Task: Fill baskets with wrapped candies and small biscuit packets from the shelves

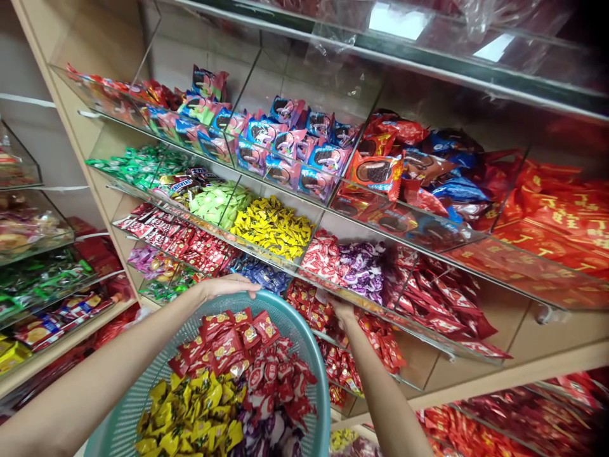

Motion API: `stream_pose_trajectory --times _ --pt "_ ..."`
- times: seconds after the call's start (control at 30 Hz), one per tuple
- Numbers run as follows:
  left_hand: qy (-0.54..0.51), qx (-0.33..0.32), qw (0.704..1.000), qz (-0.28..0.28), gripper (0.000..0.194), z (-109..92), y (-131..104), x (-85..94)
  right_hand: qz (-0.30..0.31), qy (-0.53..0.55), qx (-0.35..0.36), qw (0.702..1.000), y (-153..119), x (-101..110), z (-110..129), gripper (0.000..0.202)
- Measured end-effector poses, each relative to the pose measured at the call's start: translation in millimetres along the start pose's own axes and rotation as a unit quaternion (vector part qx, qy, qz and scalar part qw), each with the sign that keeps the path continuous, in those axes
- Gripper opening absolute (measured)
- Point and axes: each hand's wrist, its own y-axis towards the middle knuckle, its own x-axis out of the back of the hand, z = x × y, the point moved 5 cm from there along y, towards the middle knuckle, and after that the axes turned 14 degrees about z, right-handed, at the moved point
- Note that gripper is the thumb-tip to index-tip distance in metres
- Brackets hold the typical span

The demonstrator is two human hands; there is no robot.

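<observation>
My left hand (pixel 227 287) is closed on the far rim of a teal plastic basket (pixel 321 381). Inside the basket lie red square candy packets (pixel 228 343), yellow wrapped candies (pixel 190 412), red-and-white twist-wrapped candies (pixel 276 374) and purple wrapped candies (pixel 271 431). My right hand (pixel 341 310) reaches past the basket's right side into a low shelf compartment, beside small red candy packets (pixel 309 301). Its fingers are largely hidden by the shelf edge and blurred, so whether they hold anything does not show.
Tilted glass-fronted shelves hold blue-and-pink cookie packs (pixel 285 143), yellow candies (pixel 273 228), green candies (pixel 147 162), purple candies (pixel 364 270) and large red packets (pixel 561 216). A glass shelf edge (pixel 380 311) runs just above my right wrist. Another shelf unit (pixel 42 254) stands at left.
</observation>
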Motion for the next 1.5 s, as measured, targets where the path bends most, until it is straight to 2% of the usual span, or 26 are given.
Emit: stream_pose_trajectory --times 0.03,0.1,0.17,0.23,0.3,0.4,0.53,0.67,0.77,0.9,1.03,1.2,1.37,1.5 --pt "0.010 -0.004 1.000 -0.001 0.050 -1 0 0.4 -0.001 0.029 0.006 1.000 -7 2 1 0.048" --pt "0.033 -0.014 0.999 -0.001 0.051 -1 0 1.4 0.018 0.155 0.016 0.988 -25 5 4 0.046" --pt "0.057 -0.018 0.998 0.000 0.050 -1 1 2.5 0.081 0.325 0.012 0.942 -46 0 10 0.044" --pt "0.083 -0.022 0.996 -0.001 0.050 -1 1 3.3 0.165 0.453 -0.011 0.876 -70 -11 24 0.043" --pt "0.107 -0.023 0.994 0.005 0.050 -1 2 3.0 0.239 0.488 -0.022 0.839 -93 -26 46 0.043" --pt "0.117 -0.002 0.993 0.030 0.053 1 2 0.3 0.310 0.495 0.004 0.811 -115 -53 86 0.049" --pt "0.155 -0.018 0.987 0.042 0.048 -2 2 -0.5 0.335 0.481 0.046 0.809 -118 -89 126 0.058" --pt "0.159 -0.021 0.986 0.043 0.042 1 6 2.6 0.307 0.490 0.070 0.813 -108 -106 140 0.068" --pt "0.122 -0.023 0.990 0.061 0.040 7 9 2.7 0.303 0.491 0.040 0.816 -106 -111 138 0.065" --pt "0.080 0.000 0.995 0.059 0.043 17 13 3.3 0.334 0.491 0.029 0.804 -110 -114 133 0.045" --pt "0.094 -0.029 0.995 0.032 0.043 16 14 5.5 0.351 0.492 0.038 0.796 -115 -118 130 0.034" --pt "0.074 -0.062 0.995 0.040 0.042 13 14 5.5 0.371 0.515 -0.006 0.773 -124 -122 125 0.032" --pt "0.015 -0.052 0.997 0.047 0.042 14 12 4.4 0.310 0.549 -0.097 0.770 -126 -126 106 0.017" --pt "-0.018 -0.053 0.997 0.045 0.043 14 11 3.2 0.283 0.560 -0.092 0.773 -128 -130 104 0.019"
